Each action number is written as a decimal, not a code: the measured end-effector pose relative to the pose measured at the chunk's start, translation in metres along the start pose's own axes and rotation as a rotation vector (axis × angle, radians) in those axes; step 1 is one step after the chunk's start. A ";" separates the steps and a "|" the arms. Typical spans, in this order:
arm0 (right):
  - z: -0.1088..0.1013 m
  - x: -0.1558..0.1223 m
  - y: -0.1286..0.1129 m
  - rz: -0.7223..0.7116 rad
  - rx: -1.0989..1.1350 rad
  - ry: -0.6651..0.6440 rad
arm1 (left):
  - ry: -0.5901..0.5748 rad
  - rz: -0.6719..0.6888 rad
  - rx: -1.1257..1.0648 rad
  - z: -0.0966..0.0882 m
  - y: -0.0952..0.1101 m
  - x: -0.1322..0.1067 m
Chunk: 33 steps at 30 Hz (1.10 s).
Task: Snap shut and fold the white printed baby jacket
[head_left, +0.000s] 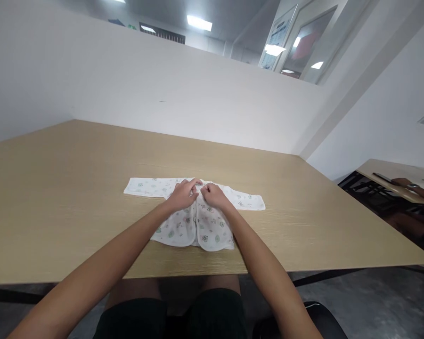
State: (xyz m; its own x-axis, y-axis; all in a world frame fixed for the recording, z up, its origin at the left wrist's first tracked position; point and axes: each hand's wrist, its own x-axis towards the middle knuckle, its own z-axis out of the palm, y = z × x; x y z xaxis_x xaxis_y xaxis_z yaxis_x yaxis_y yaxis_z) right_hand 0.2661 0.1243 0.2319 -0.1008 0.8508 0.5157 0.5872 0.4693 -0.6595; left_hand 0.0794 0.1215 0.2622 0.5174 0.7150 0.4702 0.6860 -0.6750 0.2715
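Note:
A small white long-sleeved baby shirt (178, 228) lies on the table with its sleeves stretched out to both sides. Small green and grey motifs are printed on it, and its two rounded front panels meet along the middle. At the neckline, my left hand (183, 194) curls its index finger and thumb onto the edge of one panel. My right hand (214, 195) sits just beside it, fingers closed on the upper edge of the other panel. What lies between the fingertips is mostly hidden.
The shirt rests on a wide light wooden table (74, 188) with a white partition wall (183, 99) behind it. To the right, another person's arm (422, 192) reaches over a second table (392, 172). A black chair (321, 322) stands below the front edge.

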 end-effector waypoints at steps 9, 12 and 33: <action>-0.011 -0.004 0.024 -0.221 0.080 0.198 | 0.091 0.034 0.220 0.003 -0.019 -0.007; -0.012 -0.008 0.025 -0.368 0.068 0.133 | 0.087 0.092 0.254 -0.003 -0.016 -0.009; -0.024 -0.031 -0.007 -0.281 -0.129 -0.047 | -0.041 0.050 0.305 -0.013 0.023 -0.021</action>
State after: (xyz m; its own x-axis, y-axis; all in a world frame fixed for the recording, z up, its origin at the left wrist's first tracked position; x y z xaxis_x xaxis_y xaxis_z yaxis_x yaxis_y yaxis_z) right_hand 0.2842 0.0887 0.2331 -0.3092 0.7035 0.6399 0.6278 0.6564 -0.4183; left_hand 0.0778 0.0889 0.2691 0.5704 0.6933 0.4404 0.7780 -0.6280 -0.0189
